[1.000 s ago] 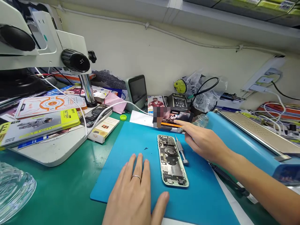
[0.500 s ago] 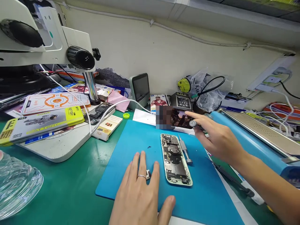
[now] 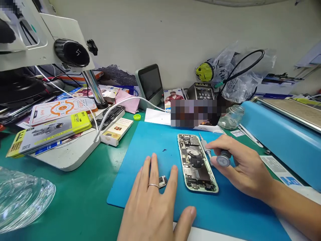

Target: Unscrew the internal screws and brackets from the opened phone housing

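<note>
My left hand (image 3: pixel 149 204) lies with fingers spread on the blue mat (image 3: pixel 147 137). A small metal phone part (image 3: pixel 163 181) shows between its ring finger and index finger. To the right an opened phone (image 3: pixel 197 164), pale green at the rim, rests on the mat with its inner parts exposed. My right hand (image 3: pixel 237 164) is closed around a screwdriver (image 3: pixel 223 158), whose grey end cap points toward me. Beside the phone lies a second grey screwdriver (image 3: pixel 205 144). My right fingertips are at its handle; whether they grip it I cannot tell.
A microscope stand (image 3: pixel 94 88) and battery boxes (image 3: pixel 52 132) crowd the left. A clear glass vessel (image 3: pixel 25 201) stands at the near left. At the back are a small screen device (image 3: pixel 150 83) and a glass jar (image 3: pixel 232 117). A blue machine (image 3: pixel 276 134) borders the right.
My right hand has come back from the dark screen at the rear, down to the phone's right side, still with the screwdriver. My left hand stays flat on the mat. The camera view has shifted.
</note>
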The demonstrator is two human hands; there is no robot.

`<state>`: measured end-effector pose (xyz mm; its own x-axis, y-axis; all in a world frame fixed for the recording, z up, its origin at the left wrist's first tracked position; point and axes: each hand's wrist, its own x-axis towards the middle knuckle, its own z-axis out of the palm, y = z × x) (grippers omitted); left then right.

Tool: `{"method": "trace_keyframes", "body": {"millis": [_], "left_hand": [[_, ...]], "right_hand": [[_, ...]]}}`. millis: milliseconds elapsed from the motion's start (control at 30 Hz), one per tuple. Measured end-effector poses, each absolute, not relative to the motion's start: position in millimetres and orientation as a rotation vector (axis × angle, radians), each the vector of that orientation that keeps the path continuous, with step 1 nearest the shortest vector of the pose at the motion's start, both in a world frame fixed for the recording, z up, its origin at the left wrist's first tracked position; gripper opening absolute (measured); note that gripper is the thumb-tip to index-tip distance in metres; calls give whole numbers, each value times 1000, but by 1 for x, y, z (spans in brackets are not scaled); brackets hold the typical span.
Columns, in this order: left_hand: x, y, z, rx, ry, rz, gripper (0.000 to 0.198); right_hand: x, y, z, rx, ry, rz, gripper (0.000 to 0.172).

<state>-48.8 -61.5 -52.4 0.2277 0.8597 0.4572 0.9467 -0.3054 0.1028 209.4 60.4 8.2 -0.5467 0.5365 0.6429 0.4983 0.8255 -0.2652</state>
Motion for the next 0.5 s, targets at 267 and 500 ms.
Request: {"method": "trace_keyframes", "body": {"millis": [267, 500], "left_hand": [[-58, -39, -48, -2420, -1744, -649, 84], [-49, -39, -46, -2437, -1792, -604, 80]], "right_hand": [[204, 54, 7, -764, -2213, 104, 16], [204, 53, 8, -758, -2193, 101, 17]]}}
